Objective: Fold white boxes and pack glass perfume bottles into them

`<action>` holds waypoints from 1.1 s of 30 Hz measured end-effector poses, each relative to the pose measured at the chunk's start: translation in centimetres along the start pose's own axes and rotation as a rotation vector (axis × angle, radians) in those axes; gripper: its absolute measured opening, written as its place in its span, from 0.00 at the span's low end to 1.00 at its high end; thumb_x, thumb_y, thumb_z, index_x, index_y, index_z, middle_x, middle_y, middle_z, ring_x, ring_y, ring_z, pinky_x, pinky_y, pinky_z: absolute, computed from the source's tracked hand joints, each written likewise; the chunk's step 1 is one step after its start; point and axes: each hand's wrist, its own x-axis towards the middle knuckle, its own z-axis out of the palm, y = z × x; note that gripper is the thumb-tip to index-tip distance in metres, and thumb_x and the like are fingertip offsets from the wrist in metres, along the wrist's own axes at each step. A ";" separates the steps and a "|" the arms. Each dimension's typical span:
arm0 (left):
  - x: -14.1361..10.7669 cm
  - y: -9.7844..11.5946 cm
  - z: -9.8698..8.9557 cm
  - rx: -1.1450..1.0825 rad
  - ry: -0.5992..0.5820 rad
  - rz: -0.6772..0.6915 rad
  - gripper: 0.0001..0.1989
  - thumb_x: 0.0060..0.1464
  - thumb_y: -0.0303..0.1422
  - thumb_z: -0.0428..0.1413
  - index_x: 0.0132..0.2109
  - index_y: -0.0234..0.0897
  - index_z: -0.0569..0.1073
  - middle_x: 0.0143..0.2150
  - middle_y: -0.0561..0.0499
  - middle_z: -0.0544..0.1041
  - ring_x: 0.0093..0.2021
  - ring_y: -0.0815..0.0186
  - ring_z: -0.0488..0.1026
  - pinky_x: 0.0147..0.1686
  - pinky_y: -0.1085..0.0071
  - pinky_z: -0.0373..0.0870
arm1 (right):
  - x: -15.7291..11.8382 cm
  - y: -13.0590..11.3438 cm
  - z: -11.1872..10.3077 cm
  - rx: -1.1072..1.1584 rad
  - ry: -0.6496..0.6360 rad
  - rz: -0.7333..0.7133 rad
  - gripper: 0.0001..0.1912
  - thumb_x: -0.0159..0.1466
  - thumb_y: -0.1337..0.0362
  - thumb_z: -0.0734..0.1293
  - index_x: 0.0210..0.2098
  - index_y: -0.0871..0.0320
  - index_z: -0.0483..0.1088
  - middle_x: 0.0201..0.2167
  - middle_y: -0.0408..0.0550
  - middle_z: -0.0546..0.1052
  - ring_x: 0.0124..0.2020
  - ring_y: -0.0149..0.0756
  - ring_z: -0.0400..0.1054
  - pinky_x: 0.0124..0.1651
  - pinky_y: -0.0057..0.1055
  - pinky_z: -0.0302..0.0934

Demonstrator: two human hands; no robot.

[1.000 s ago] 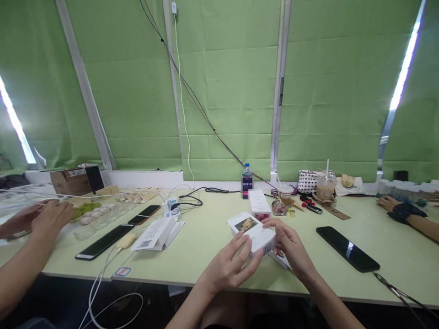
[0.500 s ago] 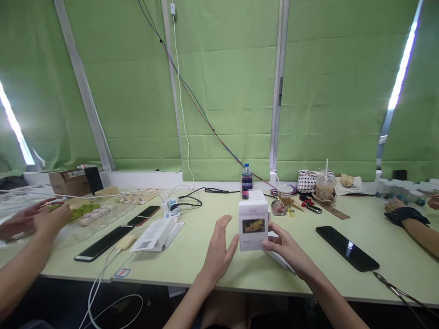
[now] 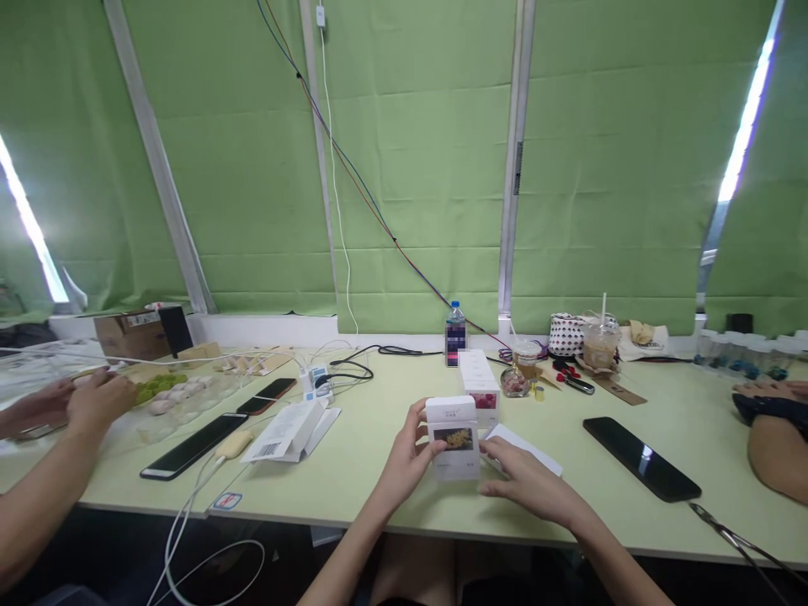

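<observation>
A small white box (image 3: 455, 465) with a picture of something yellow on its front stands upright in my left hand (image 3: 404, 461). The thumb lies across the front and the fingers are behind its left side. My right hand (image 3: 527, 481) is at the box's right edge, thumb and fingers apart; whether a fingertip touches the box I cannot tell. Right behind stands a row of white boxes (image 3: 478, 372), the front one with a reddish picture. A flat white carton (image 3: 534, 453) lies partly behind my right hand.
Folded white cartons (image 3: 287, 433), a black tablet (image 3: 193, 446) and a phone (image 3: 268, 396) lie to the left. On the right are another black phone (image 3: 640, 459) and metal tongs (image 3: 725, 530). Drinks stand at the back. Co-workers' hands (image 3: 94, 400) are at both sides.
The box has come away from the row behind it, toward me and slightly left. My left hand has closed on it; my right hand has loosened from it.
</observation>
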 end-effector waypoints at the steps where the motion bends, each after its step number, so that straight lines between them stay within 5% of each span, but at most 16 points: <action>1: 0.1 -0.3 -0.2 0.000 -0.009 -0.007 0.27 0.55 0.32 0.54 0.59 0.46 0.54 0.56 0.45 0.66 0.52 0.59 0.70 0.45 0.62 0.73 | -0.1 0.1 0.1 -0.042 0.016 0.004 0.30 0.56 0.62 0.67 0.58 0.50 0.63 0.55 0.50 0.70 0.55 0.48 0.62 0.55 0.40 0.57; 4: 0.3 -0.8 -0.5 0.012 -0.067 -0.023 0.25 0.54 0.32 0.55 0.58 0.45 0.58 0.56 0.45 0.67 0.53 0.57 0.69 0.47 0.61 0.72 | 0.0 0.5 0.6 -0.054 0.092 0.022 0.35 0.57 0.61 0.67 0.63 0.50 0.55 0.59 0.50 0.66 0.58 0.48 0.59 0.58 0.41 0.53; 8: 0.2 -0.5 0.0 0.045 -0.119 -0.060 0.20 0.51 0.29 0.57 0.51 0.42 0.62 0.50 0.47 0.71 0.49 0.58 0.72 0.44 0.62 0.73 | 0.6 0.5 0.7 0.051 0.193 -0.002 0.36 0.59 0.60 0.64 0.65 0.48 0.50 0.60 0.48 0.63 0.52 0.43 0.64 0.52 0.37 0.61; 15: 0.1 -0.3 0.8 0.093 -0.036 -0.148 0.18 0.44 0.28 0.59 0.38 0.42 0.57 0.35 0.56 0.73 0.37 0.62 0.75 0.33 0.69 0.73 | 0.6 -1.4 -0.4 0.208 0.331 -0.206 0.16 0.65 0.62 0.58 0.49 0.51 0.71 0.51 0.50 0.70 0.53 0.42 0.63 0.50 0.35 0.61; 23: 0.2 -0.9 0.8 0.139 0.026 -0.095 0.15 0.46 0.28 0.57 0.37 0.43 0.57 0.38 0.55 0.72 0.35 0.66 0.73 0.36 0.67 0.74 | -0.5 -3.2 -0.8 0.208 0.157 -0.262 0.13 0.65 0.60 0.60 0.32 0.53 0.77 0.38 0.48 0.77 0.42 0.42 0.70 0.49 0.37 0.62; 33: 0.1 -0.3 0.3 0.221 -0.025 -0.074 0.14 0.44 0.27 0.58 0.36 0.42 0.60 0.26 0.61 0.63 0.28 0.70 0.65 0.30 0.73 0.70 | 0.7 -2.0 1.5 0.026 0.382 -0.116 0.14 0.64 0.63 0.61 0.49 0.53 0.69 0.37 0.46 0.69 0.31 0.35 0.66 0.38 0.32 0.62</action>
